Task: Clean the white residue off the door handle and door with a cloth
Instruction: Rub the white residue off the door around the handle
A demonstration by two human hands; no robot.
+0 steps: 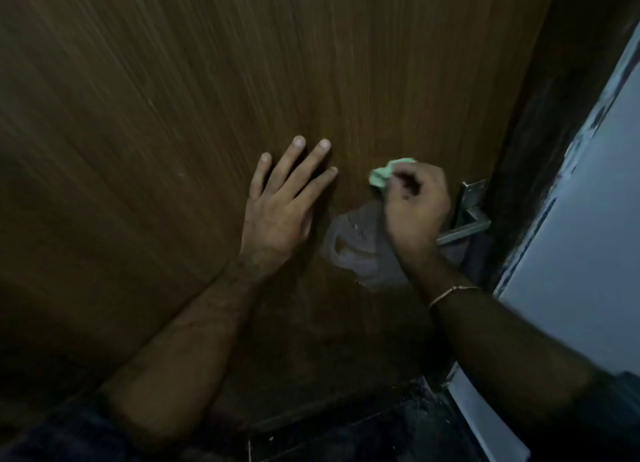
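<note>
Gripping a crumpled green cloth [388, 176], the right hand [417, 207] presses it on the door [207, 98] beside the handle [464, 231]; the left hand [282, 205] lies flat, fingers straight.

A pale blue-white wall [588, 253] stands to the right. A dark frame [540, 150] runs beside it (its surface looks scuffed). Below lies a dark floor [398, 427].

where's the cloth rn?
Head view, right of centre: the green cloth is bunched in the right hand against the door, just left of the handle.
</note>
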